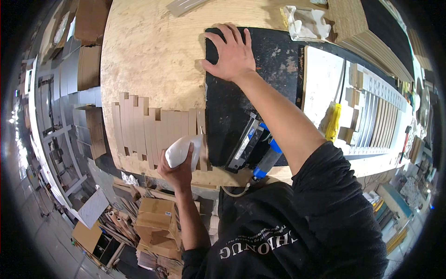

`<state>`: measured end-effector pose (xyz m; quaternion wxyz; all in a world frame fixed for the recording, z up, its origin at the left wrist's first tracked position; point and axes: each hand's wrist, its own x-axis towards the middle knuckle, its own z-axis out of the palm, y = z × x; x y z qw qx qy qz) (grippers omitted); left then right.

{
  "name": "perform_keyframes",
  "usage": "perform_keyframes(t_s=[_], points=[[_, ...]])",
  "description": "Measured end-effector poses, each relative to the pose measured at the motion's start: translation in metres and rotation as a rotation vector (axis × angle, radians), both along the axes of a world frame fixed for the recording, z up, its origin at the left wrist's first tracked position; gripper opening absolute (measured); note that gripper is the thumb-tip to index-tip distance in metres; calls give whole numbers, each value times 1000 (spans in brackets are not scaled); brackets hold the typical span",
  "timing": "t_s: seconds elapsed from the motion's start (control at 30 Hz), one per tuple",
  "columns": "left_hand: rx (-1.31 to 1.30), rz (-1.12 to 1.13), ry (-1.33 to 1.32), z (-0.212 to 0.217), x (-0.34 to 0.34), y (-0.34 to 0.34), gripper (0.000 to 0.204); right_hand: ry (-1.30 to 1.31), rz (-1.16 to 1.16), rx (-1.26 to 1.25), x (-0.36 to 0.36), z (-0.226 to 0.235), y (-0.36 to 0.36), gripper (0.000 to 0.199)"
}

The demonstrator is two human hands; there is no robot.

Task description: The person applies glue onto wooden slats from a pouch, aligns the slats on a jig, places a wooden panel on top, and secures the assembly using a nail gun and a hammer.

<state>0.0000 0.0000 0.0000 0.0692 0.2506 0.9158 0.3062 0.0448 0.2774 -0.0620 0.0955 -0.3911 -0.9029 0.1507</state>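
Observation:
My left hand (179, 172) is wrapped round a white plastic squeeze bottle (176, 152), held tilted over the right end of a row of thin beige strips (160, 128). The strips lie side by side with uneven ends, and the bottle's tip cannot be made out. Fingers spread, my right hand (232, 58) rests at the far left corner of a worn black board (274, 60). Nearer my body on that board lies a black and blue nail gun (244, 142), beneath my right forearm, with a hose at its handle.
Right of the board lie a yellow-handled tool (333, 123) with a thin dark shaft and a white panel (320, 74) bearing several strips. A glue-smeared white tray (310, 23) and stacked boards (353, 28) stand at the back right. Cardboard boxes (155, 211) sit below the workbench (139, 56).

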Motion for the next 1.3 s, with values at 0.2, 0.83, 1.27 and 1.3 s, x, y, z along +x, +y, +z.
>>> perform_keyframes(t_s=[0.2, 0.83, 1.27, 1.3], points=[[-53, 11, 60, 1, 10, -24, 41, 25, 10, 14, -1, 1, -1, 69], [-88, 27, 53, 8, 44, -90, 43, 44, -3, 40, -2, -2, -3, 68], [-187, -10, -101, 54, -5, -44, 38, 76, -5, 67, 1, -10, -1, 65], [-227, -18, -90, 57, -6, -43, 38, 77, -12, 61, 1, -9, -1, 65]])
